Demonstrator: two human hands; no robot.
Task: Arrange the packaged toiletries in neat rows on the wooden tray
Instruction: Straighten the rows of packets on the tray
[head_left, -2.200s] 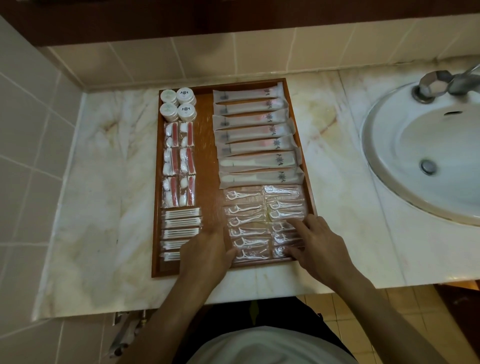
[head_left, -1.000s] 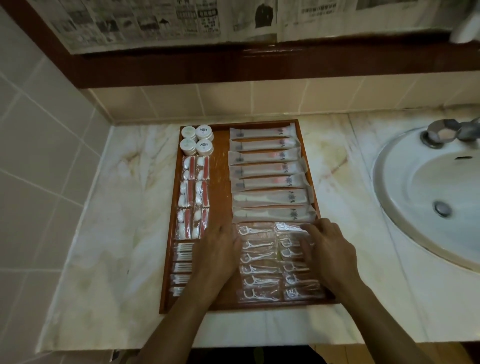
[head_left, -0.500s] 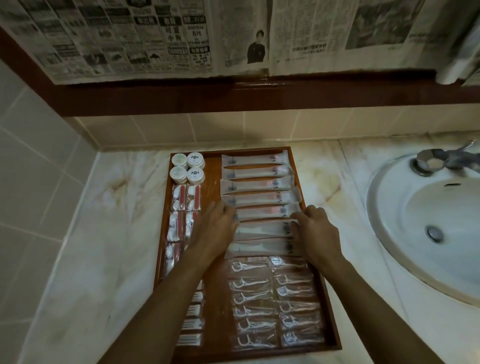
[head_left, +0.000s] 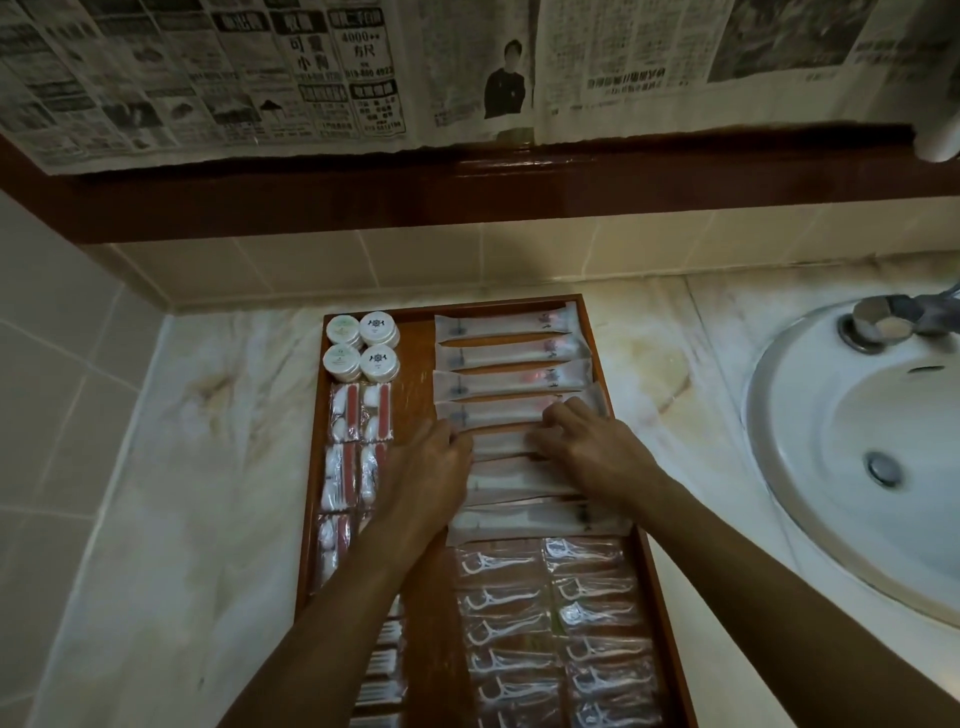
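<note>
A wooden tray (head_left: 600, 358) is lying lengthwise on the marble counter (head_left: 208, 467), its far end near the tiled back wall (head_left: 415, 265). Inside it, long frosted sachets (head_left: 506, 356) are lying crosswise in a single column along the tray's right side, from the far right corner toward the middle. Nearer the viewer, clear floss-pick packets (head_left: 550, 623) are filling two columns down to the near end. At the far left corner four round white-lidded jars (head_left: 362, 346) are standing in a square block; pink-and-white sachets (head_left: 358, 415) are running in pairs along the left edge below them, followed by cotton-bud packets (head_left: 382, 670), partly hidden by the left forearm. A bare strip of tray floor is showing between the left and right columns.

The left hand (head_left: 428, 470) is resting at the left ends of the middle long sachets, fingers bent and touching them. The right hand (head_left: 592, 447) is pressing curled fingertips on the same sachets near their right ends; whether either hand is pinching a packet cannot be told.

Open counter is lying to the left of the tray. A narrower strip is separating the tray's right edge from the white basin (head_left: 810, 415) with its metal tap (head_left: 883, 322). Newspaper sheets (head_left: 363, 73) are hanging above a dark wooden ledge (head_left: 467, 192).
</note>
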